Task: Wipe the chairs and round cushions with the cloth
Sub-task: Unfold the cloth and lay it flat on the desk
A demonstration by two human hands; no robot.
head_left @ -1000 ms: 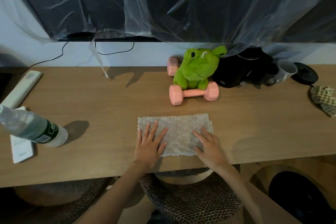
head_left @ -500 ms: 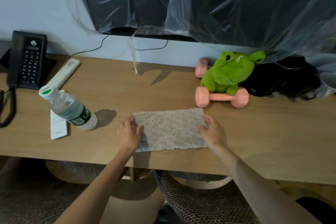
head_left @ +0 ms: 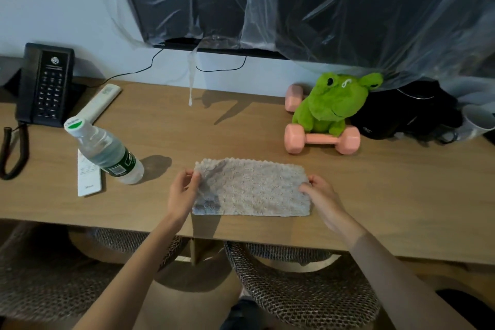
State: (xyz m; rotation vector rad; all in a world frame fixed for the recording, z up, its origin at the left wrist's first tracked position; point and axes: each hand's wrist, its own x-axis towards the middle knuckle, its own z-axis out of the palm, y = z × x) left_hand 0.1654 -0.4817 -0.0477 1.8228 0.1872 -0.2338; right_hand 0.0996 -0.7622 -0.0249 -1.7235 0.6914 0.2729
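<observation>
Cloth [head_left: 251,187] lies on the desk [head_left: 401,195] near its front edge. Palms flat on it a second ago now sit at its ends, left hand [head_left: 183,191] and right hand [head_left: 320,193] each pinching an edge. Lift-off looks imminent; woven chairs [head_left: 308,303] below await.

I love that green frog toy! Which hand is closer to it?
Right. The right hand holds the cloth's right end, almost straight in front of the frog toy. The left hand holds the cloth's left end, farther off to the left.
</observation>
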